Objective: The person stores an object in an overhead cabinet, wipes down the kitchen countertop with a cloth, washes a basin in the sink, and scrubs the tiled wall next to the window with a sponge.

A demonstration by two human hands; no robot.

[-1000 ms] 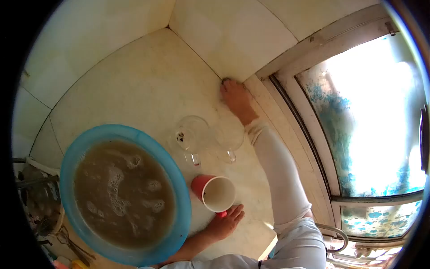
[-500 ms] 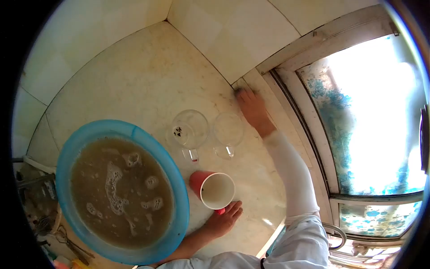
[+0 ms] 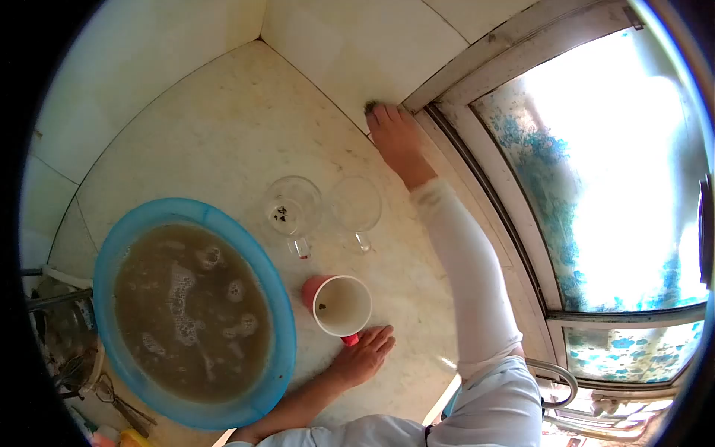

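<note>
My right hand [image 3: 397, 140] reaches to the tiled wall beside the window frame. Under its fingertips is a small dark scouring pad [image 3: 370, 108], mostly covered by the hand and pressed against the wall. My left hand [image 3: 361, 357] lies flat on the countertop [image 3: 201, 127], its fingers stretched out by the handle of a red mug [image 3: 342, 306]. The mug is white inside with a dark speck. Beyond it stand two clear glass mugs; the left glass mug [image 3: 293, 207] has dark bits at its bottom, while the right glass mug [image 3: 357, 204] shows none.
A large blue basin [image 3: 281, 320] full of murky brown, foamy water stands at the left. A window with a worn frame [image 3: 488, 141] runs along the right side. Metal utensils [image 3: 112, 395] lie at the lower left, and tiled walls [image 3: 171, 45] meet at the back corner.
My right hand has moved up from the sill corner onto the wall tile with the scouring pad. The whole view has shifted slightly; my left hand still rests by the red mug.
</note>
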